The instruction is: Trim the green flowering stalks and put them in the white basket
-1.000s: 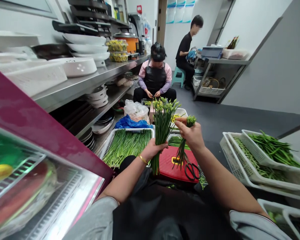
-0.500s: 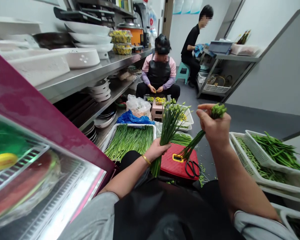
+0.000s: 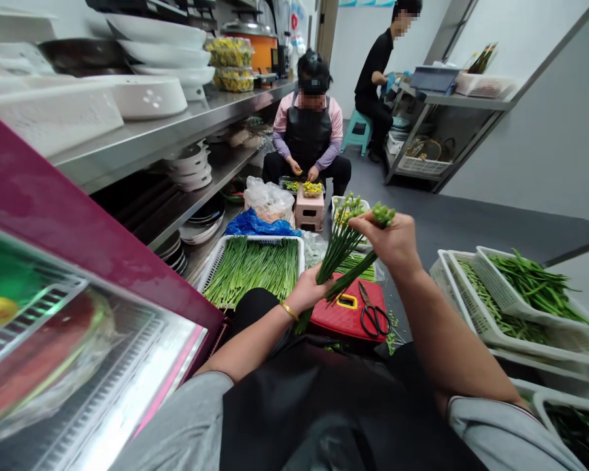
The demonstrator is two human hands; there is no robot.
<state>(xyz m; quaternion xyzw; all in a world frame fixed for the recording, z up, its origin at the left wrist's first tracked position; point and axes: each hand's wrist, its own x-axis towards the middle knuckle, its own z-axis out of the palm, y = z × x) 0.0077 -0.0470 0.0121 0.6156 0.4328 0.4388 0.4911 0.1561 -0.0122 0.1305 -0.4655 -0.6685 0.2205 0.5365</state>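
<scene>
My left hand (image 3: pixel 310 289) is wrapped round a bunch of flowering chives (image 3: pixel 334 252), its budded tops pointing up and away. A smaller bunch of chive stems (image 3: pixel 356 273) is gripped near its buds by my right hand (image 3: pixel 392 241), with the stem ends slanting down to the left, close to my left fingers. Whether the two bunches touch, I cannot tell. Beneath them is a red box (image 3: pixel 324 315) with a yellow-framed handle. Black-handled scissors (image 3: pixel 373 314) lie on its right part.
A white basket of chives (image 3: pixel 302 261) stands ahead left. Baskets of green beans (image 3: pixel 525 294) are stacked at right. A co-worker (image 3: pixel 308 131) sits ahead handling yellow flowers; another person (image 3: pixel 375 72) sits farther back. A steel shelf (image 3: pixel 177 137) with dishes runs along the left.
My right hand has moved left and slightly down with its small bunch, bringing the stems against or close to the bunch in my left hand. The scissors now show fully.
</scene>
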